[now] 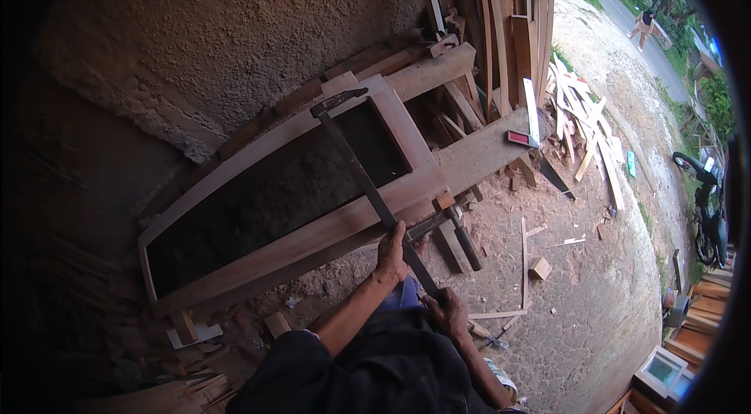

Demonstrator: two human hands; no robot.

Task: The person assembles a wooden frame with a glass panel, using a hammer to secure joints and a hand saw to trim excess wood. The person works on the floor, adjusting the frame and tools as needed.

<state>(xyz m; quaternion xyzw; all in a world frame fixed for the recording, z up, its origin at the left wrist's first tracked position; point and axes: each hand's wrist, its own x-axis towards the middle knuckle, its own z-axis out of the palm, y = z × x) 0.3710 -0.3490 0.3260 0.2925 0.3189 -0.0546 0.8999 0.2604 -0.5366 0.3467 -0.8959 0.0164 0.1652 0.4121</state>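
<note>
Long dark bar clamp lies diagonally across the wooden frame, running from top centre down to bottom centre of the picture. Its fixed head hooks over the frame's far rail, so the bar spans the full width and would pull both rails together.

Left hand is wrapped around the bar just past the near rail, at centre-bottom; looks like it steadies the bar against the wood. Right hand is clenched on the bar's lower end, a bit lower right, where I'd expect the screw or handle; the part itself is hidden by the fingers.

The frame lies tilted along the base of the rough plaster wall, resting on the dirt floor, centre-left. Likely propped there so the wall backs it up.

Offcuts and scrap strips are scattered upper right. A red-faced flat tool sits on a beam right of centre. A motorbike is parked at the right edge.
</note>
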